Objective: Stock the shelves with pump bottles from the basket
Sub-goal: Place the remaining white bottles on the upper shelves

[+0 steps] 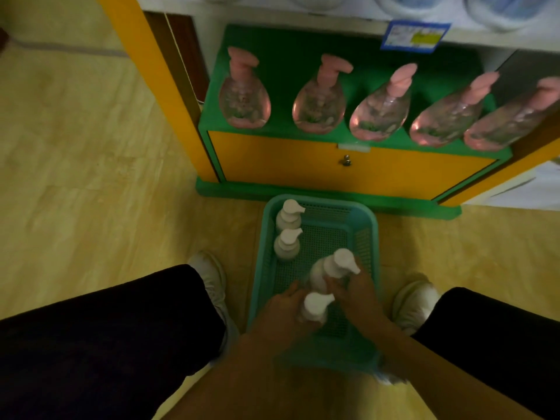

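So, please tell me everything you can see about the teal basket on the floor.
The teal basket is rectangular, looks like plastic, with perforated mesh walls and floor and a solid rounded rim. It sits flat on the yellowish floor, in front of the green shelf base, between the person's shoes. Four white pump bottles stand upright inside: two along its left wall, two nearer the person. The left hand and right hand each grip one of the near bottles.
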